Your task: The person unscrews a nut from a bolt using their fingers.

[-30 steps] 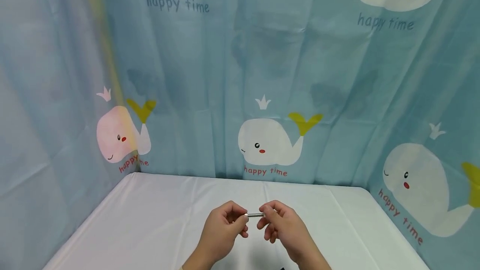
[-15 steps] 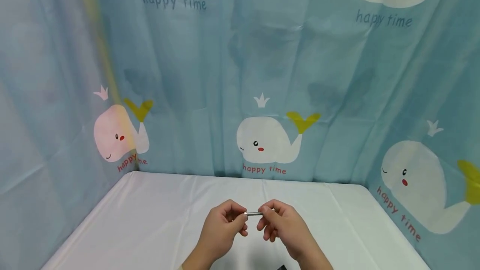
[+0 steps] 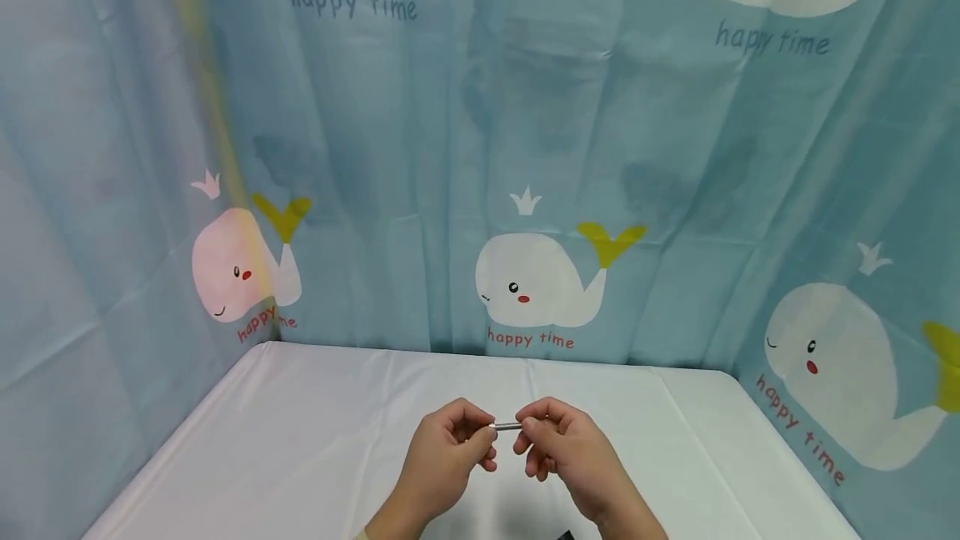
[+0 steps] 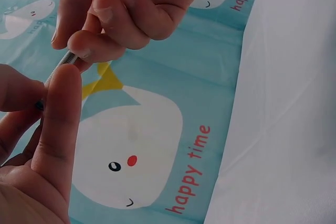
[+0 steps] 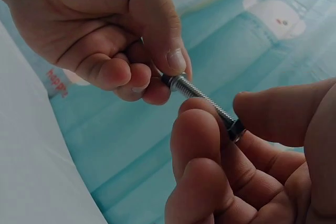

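A silver threaded bolt is held nearly level between the two hands, above the table. My left hand pinches its left end between thumb and fingers. In the right wrist view, a dark piece and a bright ring show at the left hand's thumb. My right hand has its thumb and fingers around the other end, where a dark angular end piece shows between them. The bare thread spans the gap between the hands. In the left wrist view, fingers cover much of the bolt.
A white cloth covers the table. Near the bottom edge of the head view lies a small black object, mostly cut off. A blue curtain with whale prints stands behind the table and at its sides.
The right fingers have come slightly closer to the left hand, and less of the bolt shows between them. A little more of the black object is in view. The left hand stays nearly still.
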A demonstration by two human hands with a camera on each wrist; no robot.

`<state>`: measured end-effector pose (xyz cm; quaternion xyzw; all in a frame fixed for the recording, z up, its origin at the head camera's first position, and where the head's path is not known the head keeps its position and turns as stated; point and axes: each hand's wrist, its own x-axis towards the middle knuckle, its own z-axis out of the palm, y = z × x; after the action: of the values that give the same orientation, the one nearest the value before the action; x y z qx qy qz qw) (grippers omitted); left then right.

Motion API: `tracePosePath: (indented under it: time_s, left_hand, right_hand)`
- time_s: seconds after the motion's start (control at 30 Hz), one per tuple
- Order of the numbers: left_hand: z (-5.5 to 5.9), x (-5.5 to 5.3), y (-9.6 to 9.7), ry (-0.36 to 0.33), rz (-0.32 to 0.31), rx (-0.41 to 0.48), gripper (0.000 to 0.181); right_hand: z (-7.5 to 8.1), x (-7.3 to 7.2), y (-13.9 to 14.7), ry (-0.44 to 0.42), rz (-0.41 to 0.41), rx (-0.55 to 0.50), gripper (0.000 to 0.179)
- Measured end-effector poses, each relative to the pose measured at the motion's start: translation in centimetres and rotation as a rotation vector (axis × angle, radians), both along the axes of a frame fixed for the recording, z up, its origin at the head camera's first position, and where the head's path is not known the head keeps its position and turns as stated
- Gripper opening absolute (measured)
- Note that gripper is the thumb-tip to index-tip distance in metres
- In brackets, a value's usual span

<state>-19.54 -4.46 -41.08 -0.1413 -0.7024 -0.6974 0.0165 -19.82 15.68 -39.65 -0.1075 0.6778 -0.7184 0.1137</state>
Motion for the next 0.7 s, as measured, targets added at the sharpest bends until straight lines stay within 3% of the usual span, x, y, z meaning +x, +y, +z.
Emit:
tracePosePath:
  time_s: [0.47,0.6,0.7]
  left_hand:
    - [-0.29,-0.08,-0.16,-0.022,-0.007,0.008,0.009]
    - [-0.11,-0.13,-0.16,-0.007,-0.002,0.004,0.009]
    - [-0.01,-0.10,-0.18,-0.013,-0.003,0.011,0.009]
  right_hand:
    - [-0.08,0.21,-0.15,0.081,-0.024,0.017,0.017]
    - [-0.06,0.08,-0.15,0.085,-0.032,0.021,0.022]
    - [0.05,0.09,-0.14,0.042,-0.038,0.011,0.029]
